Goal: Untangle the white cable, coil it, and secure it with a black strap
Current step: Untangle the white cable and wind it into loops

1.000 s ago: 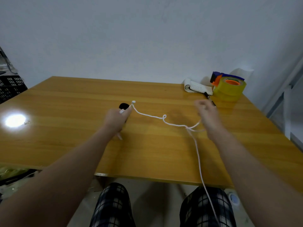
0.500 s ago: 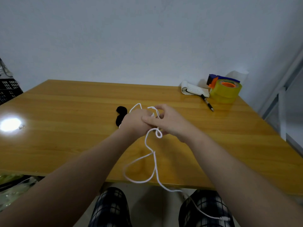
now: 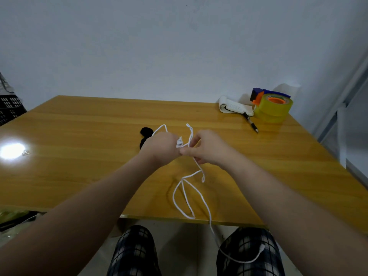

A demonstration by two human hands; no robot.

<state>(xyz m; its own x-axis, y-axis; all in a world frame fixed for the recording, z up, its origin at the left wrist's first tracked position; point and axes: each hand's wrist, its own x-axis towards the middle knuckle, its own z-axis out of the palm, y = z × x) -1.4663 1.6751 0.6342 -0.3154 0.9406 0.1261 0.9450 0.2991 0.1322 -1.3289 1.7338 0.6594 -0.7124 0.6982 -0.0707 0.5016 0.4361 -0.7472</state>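
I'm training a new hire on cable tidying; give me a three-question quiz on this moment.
1. True or false: the black strap is already wrapped around the white cable.
2. Which hand pinches the cable: A the left hand, B the right hand, C both?
3. Fill in: the cable's loose tail hangs past the table edge onto the person's ___.

Key: 1 false; 2 C; 3 lap.

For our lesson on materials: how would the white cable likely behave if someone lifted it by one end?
Probably floppy: the white cable droops in loose loops below the hands and trails off the table edge. Likely light, since the right hand holds it with a fingertip pinch. It may tangle easily; strands already cross near the left hand.
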